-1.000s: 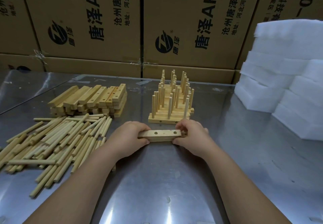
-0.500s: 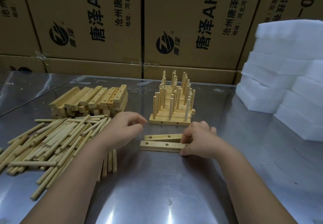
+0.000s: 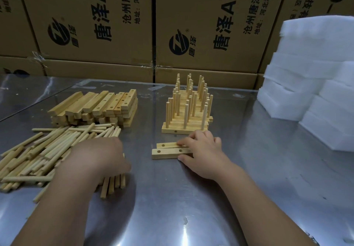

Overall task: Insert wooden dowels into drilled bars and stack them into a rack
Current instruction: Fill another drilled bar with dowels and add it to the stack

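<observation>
A pair of drilled bars [image 3: 166, 152] is lying side by side on the steel tabletop [image 3: 191, 197], just near of the rack [image 3: 186, 111], with their holes facing up. The right hand [image 3: 203, 150] is covering their right ends. Its grip is closing on the pair, with the thumb pressing the near edge and the fingers reaching over the far bar. The left hand [image 3: 99, 157] is reaching down onto the right side of the loose dowels [image 3: 44, 150], which are spreading across the near left of the tabletop. Its fingers are hidden and blurred, so I cannot tell whether that grip is holding a dowel. A stack of bars [image 3: 99, 105] is sitting just beyond the dowels. The rack is standing at the centre, its dowels pointing upright. Cardboard boxes [image 3: 201, 25] are lining the far edge, and white foam blocks [image 3: 316, 73] are piling up at the right.
</observation>
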